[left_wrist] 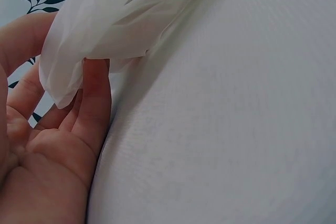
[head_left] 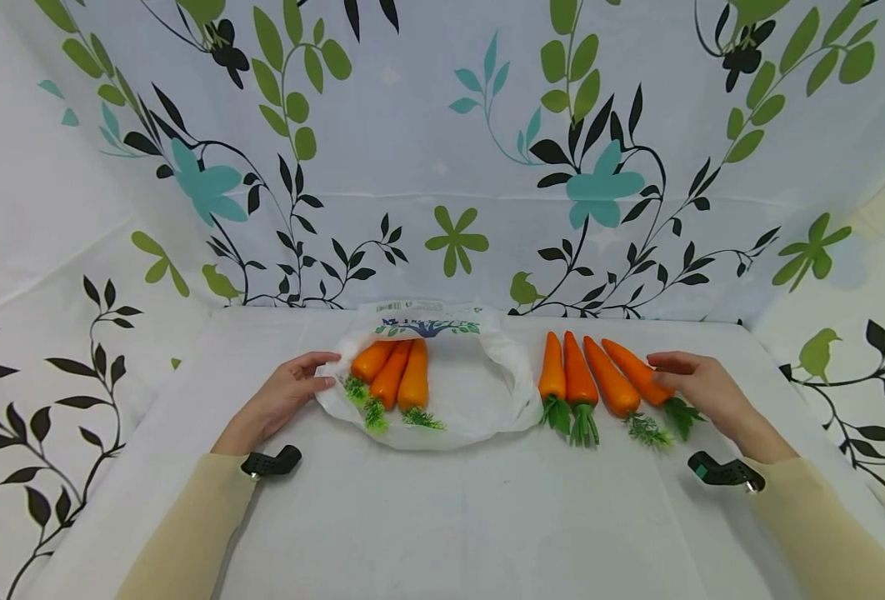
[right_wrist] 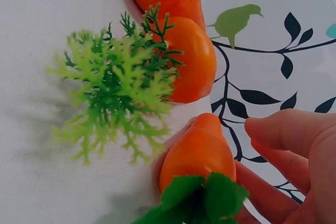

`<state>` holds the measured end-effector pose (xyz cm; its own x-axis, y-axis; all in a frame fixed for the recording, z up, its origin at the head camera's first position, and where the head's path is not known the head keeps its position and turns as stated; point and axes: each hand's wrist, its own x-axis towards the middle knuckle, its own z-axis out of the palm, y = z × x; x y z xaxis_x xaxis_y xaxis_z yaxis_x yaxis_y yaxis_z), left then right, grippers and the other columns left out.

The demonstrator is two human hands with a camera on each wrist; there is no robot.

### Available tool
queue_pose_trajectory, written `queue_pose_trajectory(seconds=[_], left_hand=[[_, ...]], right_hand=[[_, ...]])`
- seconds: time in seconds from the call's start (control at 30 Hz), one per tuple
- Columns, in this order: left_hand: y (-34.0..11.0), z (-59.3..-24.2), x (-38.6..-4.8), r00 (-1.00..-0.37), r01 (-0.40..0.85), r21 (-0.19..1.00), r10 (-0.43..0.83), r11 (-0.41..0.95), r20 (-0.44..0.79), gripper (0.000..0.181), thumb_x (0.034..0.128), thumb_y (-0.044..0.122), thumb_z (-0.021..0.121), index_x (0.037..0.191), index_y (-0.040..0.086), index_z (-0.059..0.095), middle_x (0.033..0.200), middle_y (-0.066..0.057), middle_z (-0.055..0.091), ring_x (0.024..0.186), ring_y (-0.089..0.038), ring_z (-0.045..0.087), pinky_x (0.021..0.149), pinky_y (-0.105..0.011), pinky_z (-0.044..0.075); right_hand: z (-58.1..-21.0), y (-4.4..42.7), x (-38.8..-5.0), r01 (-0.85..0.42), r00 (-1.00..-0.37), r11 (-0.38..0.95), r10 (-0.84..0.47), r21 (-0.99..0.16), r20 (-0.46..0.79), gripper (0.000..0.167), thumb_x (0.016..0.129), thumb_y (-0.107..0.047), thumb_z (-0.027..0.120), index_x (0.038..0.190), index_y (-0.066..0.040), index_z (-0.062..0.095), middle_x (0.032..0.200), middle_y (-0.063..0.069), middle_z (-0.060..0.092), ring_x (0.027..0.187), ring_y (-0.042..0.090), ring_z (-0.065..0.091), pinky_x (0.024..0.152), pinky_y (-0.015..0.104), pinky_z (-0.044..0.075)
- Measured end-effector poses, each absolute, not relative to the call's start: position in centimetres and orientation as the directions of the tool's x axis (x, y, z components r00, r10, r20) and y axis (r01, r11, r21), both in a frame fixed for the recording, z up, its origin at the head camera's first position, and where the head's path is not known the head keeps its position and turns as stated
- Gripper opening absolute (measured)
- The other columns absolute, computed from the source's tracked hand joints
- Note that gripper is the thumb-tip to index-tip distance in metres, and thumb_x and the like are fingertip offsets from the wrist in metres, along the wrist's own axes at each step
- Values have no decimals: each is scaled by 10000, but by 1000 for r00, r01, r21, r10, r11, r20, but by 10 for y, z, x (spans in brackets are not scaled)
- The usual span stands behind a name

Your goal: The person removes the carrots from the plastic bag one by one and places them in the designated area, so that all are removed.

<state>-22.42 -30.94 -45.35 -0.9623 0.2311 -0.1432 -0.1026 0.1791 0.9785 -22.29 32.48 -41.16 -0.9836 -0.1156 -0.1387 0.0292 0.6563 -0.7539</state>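
A white plastic bag (head_left: 472, 429) lies with its mouth spread wide, and three toy carrots (head_left: 414, 375) with leafy green tops sit in its left part. At the bag's left rim is my left hand (head_left: 285, 396); in the left wrist view the thin plastic (left_wrist: 110, 24) passes between its thumb and fingers. To the right of the bag, several more toy carrots (head_left: 581, 371) lie side by side. My right hand (head_left: 701, 387) is at the rightmost carrot (head_left: 633, 371), fingers loosely bent beside it. In the right wrist view that carrot (right_wrist: 197, 153) lies next to the fingers, with the thumb apart from it.
A white cloth covers the table (head_left: 457, 517). Behind it hangs a curtain (head_left: 412, 167) printed with leaves, flowers and birds. A black wrist strap (head_left: 272, 461) is on the left wrist and another strap (head_left: 723, 472) on the right.
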Motion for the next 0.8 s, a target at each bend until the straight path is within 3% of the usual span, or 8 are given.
queue_pose_trajectory(seconds=[0.27,0.43,0.8], left_hand=[[-309,-454,-225,-963,-110,980,227,169,-147,549,960,189,681,1442,28,471,1659,-117,68,1504,-328,43,1017,-257,437],[-309,-455,-225,-963,-106,979,227,174,-145,550,956,189,685,1440,35,475,1658,-120,74,1504,-334,38,1006,-232,442],[-310,-455,-225,-964,-111,975,218,193,-153,554,957,194,683,1444,36,471,1657,-114,89,1509,-343,1,1118,-432,294]], right_hand=[[-410,324,-224,40,-985,640,-105,-767,-139,524,1013,-253,555,1439,39,464,1443,301,451,1297,455,418,1065,649,333],[-410,325,-224,43,-986,641,-95,-766,-134,527,1018,-262,551,1445,32,459,1441,302,451,1282,455,431,1059,652,341],[-403,314,-224,-12,-994,652,-90,-758,-62,502,1024,-275,549,1428,17,490,1419,286,481,1250,440,472,1046,611,390]])
